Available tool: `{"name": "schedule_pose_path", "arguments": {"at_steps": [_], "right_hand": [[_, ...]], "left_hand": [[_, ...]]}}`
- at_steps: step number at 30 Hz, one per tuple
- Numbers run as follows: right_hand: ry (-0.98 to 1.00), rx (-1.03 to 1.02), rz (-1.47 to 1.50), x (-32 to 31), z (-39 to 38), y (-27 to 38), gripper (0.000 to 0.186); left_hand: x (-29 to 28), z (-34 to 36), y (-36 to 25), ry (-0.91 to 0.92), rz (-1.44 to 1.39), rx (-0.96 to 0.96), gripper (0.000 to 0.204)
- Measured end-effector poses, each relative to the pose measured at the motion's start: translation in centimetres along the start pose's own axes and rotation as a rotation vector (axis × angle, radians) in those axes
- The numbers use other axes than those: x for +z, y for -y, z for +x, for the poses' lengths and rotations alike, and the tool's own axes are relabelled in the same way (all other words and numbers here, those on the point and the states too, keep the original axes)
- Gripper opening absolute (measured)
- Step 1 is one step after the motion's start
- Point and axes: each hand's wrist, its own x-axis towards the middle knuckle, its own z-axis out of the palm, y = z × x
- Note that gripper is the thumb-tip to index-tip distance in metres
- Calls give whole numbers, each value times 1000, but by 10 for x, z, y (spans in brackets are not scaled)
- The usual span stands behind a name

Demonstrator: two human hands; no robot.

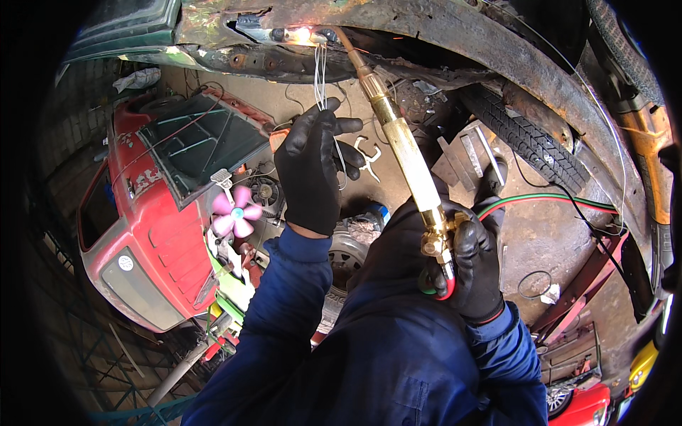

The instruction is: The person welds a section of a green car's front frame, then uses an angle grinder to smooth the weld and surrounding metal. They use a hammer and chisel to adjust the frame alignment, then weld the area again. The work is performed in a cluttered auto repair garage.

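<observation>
My left hand (310, 167), in a black glove, pinches several thin strands of filler wire (321, 78). The wire's upper ends reach a glowing spot (304, 34) on the rusty car body panel (398, 23), and a loose loop hangs beside my fingers. My right hand (477, 266), also gloved, is closed round the rear of a brass gas welding torch (412, 160), by its valves and hoses. The torch slants up and left. Its bent copper tip ends just right of the glow, with bright flame and a few sparks there. Part of my right fingers is hidden behind the torch.
Green and red gas hoses (547, 197) run right from my right hand. A tyre (526, 135) stands under the panel. A red car shell (153, 234) and a pink fan (236, 211) are at left. Metal scraps (465, 153) and cables lie on the floor.
</observation>
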Motion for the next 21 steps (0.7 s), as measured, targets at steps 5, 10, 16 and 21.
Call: {"name": "schedule_pose_path", "arguments": {"at_steps": [5, 10, 16, 21], "right_hand": [[30, -2, -34, -3, 0, -1, 59], [21, -5, -15, -2, 0, -2, 58], [24, 8, 0, 0, 1, -1, 58], [32, -3, -9, 1, 2, -1, 59]], "left_hand": [[0, 0, 0, 11, -54, 0, 59], [0, 1, 1, -4, -128, 6, 39], [1, 1, 1, -7, -109, 9, 39], [1, 1, 1, -6, -104, 9, 39]]}}
